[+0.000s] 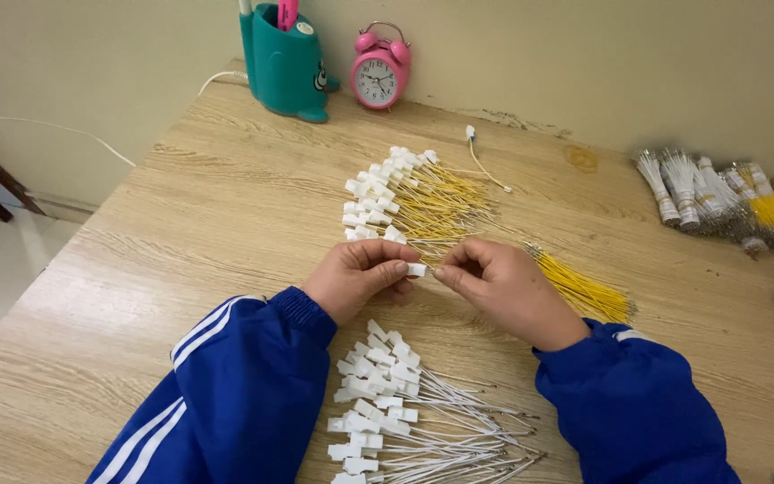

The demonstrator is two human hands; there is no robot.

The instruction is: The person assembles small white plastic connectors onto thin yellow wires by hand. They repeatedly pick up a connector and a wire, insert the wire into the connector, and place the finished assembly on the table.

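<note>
Head view shows the wooden table (181, 269), yellow-wired pile (409, 202) at twelve o'clock and white-wired pile (396, 408) at six o'clock of the left hand (357, 278) and right hand (503, 289), fingers pinched narrowly on a small white connector (417, 269) between them, best held square while seating.
</note>
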